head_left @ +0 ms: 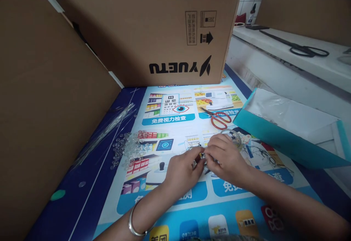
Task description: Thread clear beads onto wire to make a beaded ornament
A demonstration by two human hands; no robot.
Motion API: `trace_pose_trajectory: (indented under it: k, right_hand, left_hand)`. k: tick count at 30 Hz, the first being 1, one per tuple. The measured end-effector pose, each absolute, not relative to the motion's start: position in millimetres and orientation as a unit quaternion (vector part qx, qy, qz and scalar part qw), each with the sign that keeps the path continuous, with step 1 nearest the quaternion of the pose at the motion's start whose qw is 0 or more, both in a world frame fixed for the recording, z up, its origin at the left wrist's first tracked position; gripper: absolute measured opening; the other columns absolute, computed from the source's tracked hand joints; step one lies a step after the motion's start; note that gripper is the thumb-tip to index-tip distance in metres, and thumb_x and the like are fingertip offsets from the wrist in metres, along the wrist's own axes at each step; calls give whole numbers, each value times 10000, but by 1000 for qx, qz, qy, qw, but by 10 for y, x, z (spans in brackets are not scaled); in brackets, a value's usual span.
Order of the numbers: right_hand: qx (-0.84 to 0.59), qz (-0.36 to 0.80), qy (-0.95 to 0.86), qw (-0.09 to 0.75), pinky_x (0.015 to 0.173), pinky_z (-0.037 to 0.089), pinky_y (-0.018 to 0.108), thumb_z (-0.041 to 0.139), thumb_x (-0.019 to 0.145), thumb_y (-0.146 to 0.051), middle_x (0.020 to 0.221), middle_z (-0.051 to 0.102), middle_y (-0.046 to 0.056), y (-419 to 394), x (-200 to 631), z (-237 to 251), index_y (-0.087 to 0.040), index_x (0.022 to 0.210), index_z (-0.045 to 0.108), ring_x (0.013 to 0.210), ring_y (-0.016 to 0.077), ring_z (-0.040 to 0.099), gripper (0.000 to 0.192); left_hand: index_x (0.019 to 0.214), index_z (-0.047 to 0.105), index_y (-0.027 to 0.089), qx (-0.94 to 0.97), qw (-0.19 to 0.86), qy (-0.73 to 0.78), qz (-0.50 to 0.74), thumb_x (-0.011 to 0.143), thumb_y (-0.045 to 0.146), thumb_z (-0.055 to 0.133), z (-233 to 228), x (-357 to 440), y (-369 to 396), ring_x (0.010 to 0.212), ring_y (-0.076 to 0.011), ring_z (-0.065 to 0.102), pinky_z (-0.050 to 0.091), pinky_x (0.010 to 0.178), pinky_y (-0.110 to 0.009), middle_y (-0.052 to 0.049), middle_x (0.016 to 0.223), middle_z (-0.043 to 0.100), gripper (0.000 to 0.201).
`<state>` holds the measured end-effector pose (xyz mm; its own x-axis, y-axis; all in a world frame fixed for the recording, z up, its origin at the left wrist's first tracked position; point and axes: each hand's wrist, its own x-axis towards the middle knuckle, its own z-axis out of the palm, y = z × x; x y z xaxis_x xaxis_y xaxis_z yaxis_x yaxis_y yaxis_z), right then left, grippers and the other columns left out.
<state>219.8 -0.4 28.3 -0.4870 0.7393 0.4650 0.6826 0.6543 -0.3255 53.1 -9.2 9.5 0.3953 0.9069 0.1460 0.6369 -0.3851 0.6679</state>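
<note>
As left hand [182, 168] and right hand [226, 159] are pinching a piece [203, 156], it is looking light, slippery, best held edgewise.

Table cover [197, 213], beneath all I list up to the ledge. Left hand [182, 168] and right hand [226, 159]: mid-cover, fingers meeting around a small piece [203, 156]. Left of them, one heap of beads [128, 148]; left of that, a bundle of thin strands [108, 135] beside the side cardboard panel [41, 106]. Just behind the right hand, a ring-like item [238, 137]; farther back, scissors [221, 120]. To my right, loose strands [264, 153], then an open box [287, 148]. Behind everything, a cardboard panel [131, 22]. Far right, the ledge [276, 38]: shears [304, 50] on it, a bottle [251, 15] behind them.
</note>
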Motion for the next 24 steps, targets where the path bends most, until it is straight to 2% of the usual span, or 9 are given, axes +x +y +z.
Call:
trace_pose_trajectory:
  k: [8,12,18,24]
  right_hand:
    - [-422,-60,-850,310,762,368,404,508,753,-121,788,570,80,104,2387,492,-168,701,559,863,239,490,87]
    - [-412,-12,-859,303,732,374,396,502,752,-128,766,549,74,-88,2291,558,-167,687,550,821,225,480,90]
    - [-333,25,-906,260,709,366,388,463,769,-156,736,532,69,-280,2074,350,-140,677,541,787,214,456,121]
    - [-392,86,-841,363,705,382,348,464,748,-112,734,528,51,-46,2117,147,-165,699,510,783,190,460,85]
  left_hand:
    - [1019,547,248,811,227,494,216,817,291,492,138,522,-73,660,-156,614,391,584,-245,3,812,677,214]
    - [1072,551,237,807,212,486,260,821,295,504,53,471,-21,682,-144,626,431,601,-235,-2,831,688,262]
    - [1056,598,213,803,142,473,334,792,238,558,-78,345,66,683,-129,640,479,631,-233,-3,823,700,269]
    - [1075,595,194,816,107,442,357,786,207,564,-126,324,116,734,-141,650,499,637,-232,-29,869,705,291]
